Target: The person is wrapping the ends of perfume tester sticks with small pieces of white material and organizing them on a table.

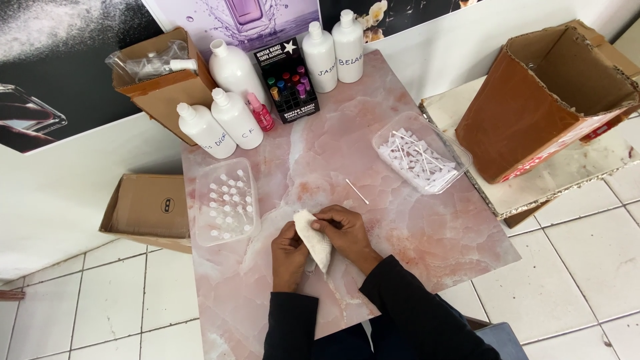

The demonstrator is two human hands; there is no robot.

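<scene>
**White cloth bunched in both hands over the pink marble worktop**

So both hands are wrapped around a small white cloth [315, 239], held just above the pink marbled worktop [427, 233] near its front edge. The left hand [289, 255] cups it from below and behind, and the right hand [347, 230] pinches the top with fingers curled over. There might be something small inside the cloth, there's a hint of something grey poking out under it, but I honestly can't tell what.

Handling-wise: the cloth looks soft, light and floppy, with zero stiffness, so it folds wherever you squeeze. It's not slippery and not fragile. I'd say grab it by the bunched middle rather than a loose corner, otherwise it just unfurls.

Around it: a thin white stick [357, 191] lies loose on the worktop just beyond the hands. A clear tray of small vials [225, 200] sits to the left, and a clear tub of white sticks [420, 155] to the right. White bottles [233, 119] and a black rack of coloured vials [288, 83] line the back edge. A brown cardboard box [540, 100] stands well apart, off to the right.
</scene>
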